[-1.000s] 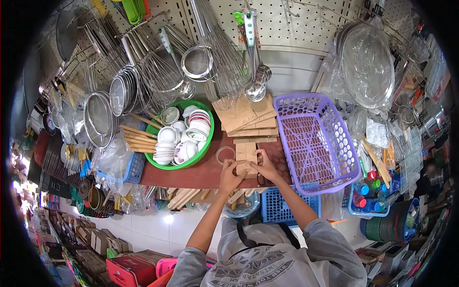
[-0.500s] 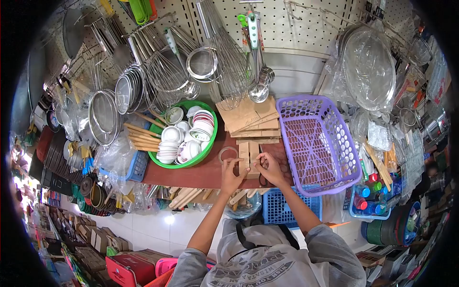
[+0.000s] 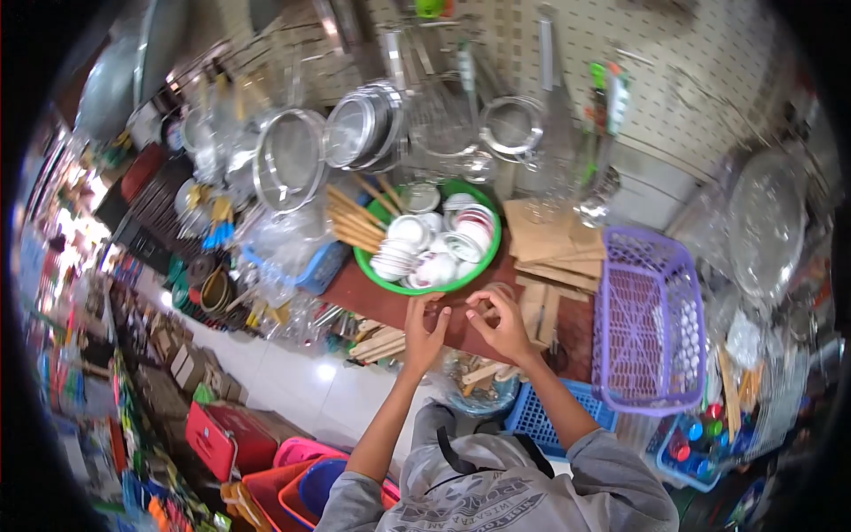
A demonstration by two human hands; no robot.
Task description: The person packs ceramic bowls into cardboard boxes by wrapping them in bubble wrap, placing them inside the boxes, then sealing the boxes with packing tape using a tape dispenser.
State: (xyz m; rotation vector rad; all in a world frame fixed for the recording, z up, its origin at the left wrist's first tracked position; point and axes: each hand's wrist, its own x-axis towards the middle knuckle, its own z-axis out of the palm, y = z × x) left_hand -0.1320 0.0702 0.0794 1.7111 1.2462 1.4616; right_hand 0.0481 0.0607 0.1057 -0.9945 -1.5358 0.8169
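1. Both hands have come up off the wood block [image 3: 539, 306] since the earlier frame; the view has also swung left and gone blurry
2. Left hand [image 3: 424, 326]: fingers loosely spread and upright, nothing in them that I can make out, hovering over the counter [image 3: 381, 301] front edge just below the green bowl [image 3: 483, 266]
3. Right hand [image 3: 505, 324]: fingers curled, thumb and forefinger tips close together; can't tell if they pinch anything, too blurred
4. Hands are near each other but apart, with a gap between them
5. Wood block lies flat on the counter just right of the right hand, between it and the purple basket [image 3: 647, 390]; a stack of boards [image 3: 554, 235] sits behind it
6. Green bowl holds small white dishes [image 3: 417, 253]; a blue crate [image 3: 550, 421] sits below the counter edge
7. Handling, judged: the block looks light, stiff, dry wood, so not slippery and not fragile; it should not flex in a grip
8. Best hold, judged: thumb on one long edge and fingers on the opposite edge, near the middle, so that it stays level; the nearby dishes are the breakable things to keep clear of
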